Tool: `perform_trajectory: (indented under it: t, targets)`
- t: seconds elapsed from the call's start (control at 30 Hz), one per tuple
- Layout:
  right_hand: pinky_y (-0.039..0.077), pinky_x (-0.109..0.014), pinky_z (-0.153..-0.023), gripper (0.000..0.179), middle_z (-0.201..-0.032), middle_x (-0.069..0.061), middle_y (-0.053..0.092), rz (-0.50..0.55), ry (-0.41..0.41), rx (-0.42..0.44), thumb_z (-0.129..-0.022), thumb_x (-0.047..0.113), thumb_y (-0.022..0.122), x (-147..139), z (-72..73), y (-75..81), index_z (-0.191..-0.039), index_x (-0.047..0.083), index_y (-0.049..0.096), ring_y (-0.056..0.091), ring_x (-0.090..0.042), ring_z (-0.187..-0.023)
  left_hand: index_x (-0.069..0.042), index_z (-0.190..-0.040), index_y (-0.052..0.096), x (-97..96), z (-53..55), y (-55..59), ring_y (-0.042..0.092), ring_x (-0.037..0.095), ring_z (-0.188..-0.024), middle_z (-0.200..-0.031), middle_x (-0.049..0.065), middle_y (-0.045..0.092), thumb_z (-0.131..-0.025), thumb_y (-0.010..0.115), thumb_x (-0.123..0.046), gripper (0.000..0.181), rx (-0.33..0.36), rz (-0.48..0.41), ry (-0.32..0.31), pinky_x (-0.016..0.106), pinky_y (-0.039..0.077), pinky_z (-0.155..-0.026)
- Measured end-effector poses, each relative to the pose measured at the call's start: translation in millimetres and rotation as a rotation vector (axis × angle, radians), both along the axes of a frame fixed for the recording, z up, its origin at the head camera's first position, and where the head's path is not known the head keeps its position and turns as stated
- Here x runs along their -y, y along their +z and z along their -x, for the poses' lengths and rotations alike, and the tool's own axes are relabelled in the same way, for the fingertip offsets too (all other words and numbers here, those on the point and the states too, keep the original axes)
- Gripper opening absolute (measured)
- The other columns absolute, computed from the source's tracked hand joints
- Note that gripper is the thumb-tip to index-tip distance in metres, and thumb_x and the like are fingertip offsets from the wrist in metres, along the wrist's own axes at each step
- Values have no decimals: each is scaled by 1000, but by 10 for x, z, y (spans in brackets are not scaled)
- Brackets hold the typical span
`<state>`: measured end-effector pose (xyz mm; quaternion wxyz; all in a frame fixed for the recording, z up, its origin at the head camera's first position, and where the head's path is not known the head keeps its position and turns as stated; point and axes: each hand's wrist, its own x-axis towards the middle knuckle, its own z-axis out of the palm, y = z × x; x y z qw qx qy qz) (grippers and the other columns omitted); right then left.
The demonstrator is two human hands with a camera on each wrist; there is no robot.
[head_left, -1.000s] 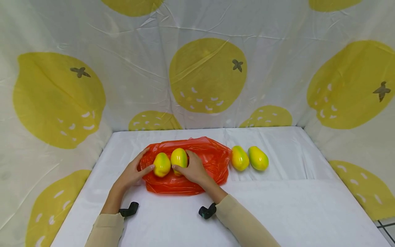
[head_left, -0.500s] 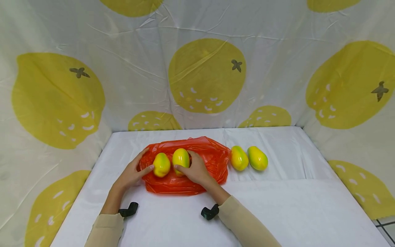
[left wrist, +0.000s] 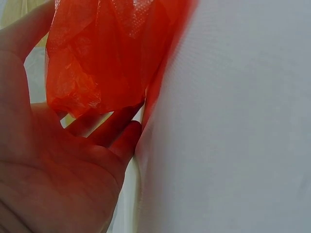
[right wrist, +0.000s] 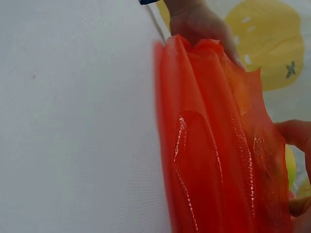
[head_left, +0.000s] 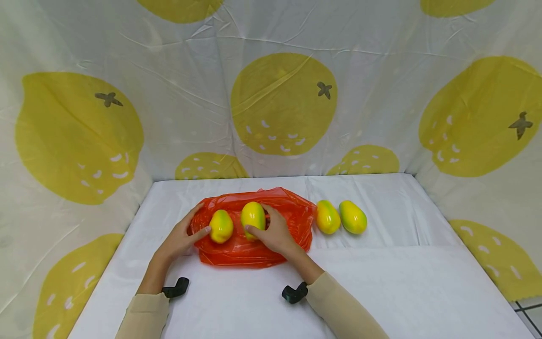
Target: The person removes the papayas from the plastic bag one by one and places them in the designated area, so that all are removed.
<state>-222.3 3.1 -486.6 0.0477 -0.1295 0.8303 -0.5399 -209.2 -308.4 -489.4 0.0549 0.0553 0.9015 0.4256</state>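
In the head view a red plastic bag (head_left: 224, 258) lies on the table. A yellow-green mango (head_left: 221, 226) rests at its left end. My left hand (head_left: 179, 238) holds that end of the bag, thumb towards this mango; the left wrist view shows fingers (left wrist: 124, 138) curled against the red plastic. My right hand (head_left: 277, 233) grips a second mango (head_left: 253, 216) between thumb and fingers over the middle of the bag. From the right wrist, the bag (right wrist: 218, 145) covers most of that mango.
Two more mangoes (head_left: 353, 217) lie side by side on the white cloth (head_left: 381, 278) right of the bag. A lemon-printed curtain (head_left: 283, 103) stands behind and at both sides. Each wrist wears a black camera (head_left: 295, 293).
My right hand has shifted slightly to the right with its mango, widening the gap between it and the left mango. The left hand has stayed in place at the bag.
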Motion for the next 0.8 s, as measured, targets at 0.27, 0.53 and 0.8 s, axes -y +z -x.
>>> perform_trajectory:
  t: [0.27,0.53,0.8]
  targets:
    - [59,-41,-95,78,-137,-5,58,20,-15,-24,-89,45,78,-133,-38,76,-152,14,44,59,-24,-116,-36,-166,15,-7,-8,13,25,48,-153,-172,12,23,-94,67,-55,91,15,10,6,66,45,-109]
    - [59,-42,-97,81,-139,-2,57,10,-56,-14,-87,47,79,-265,-78,205,-153,16,44,59,-23,-118,-36,-166,15,-15,-3,24,24,48,-154,-172,12,22,-93,68,-55,92,25,4,10,66,46,-108]
    - [59,-42,-97,81,-139,0,57,-21,-59,-50,-86,48,79,-426,-108,314,-153,18,45,59,-22,-117,-37,-166,14,-14,5,12,24,48,-153,-172,12,22,-93,68,-56,92,33,11,15,63,50,-105]
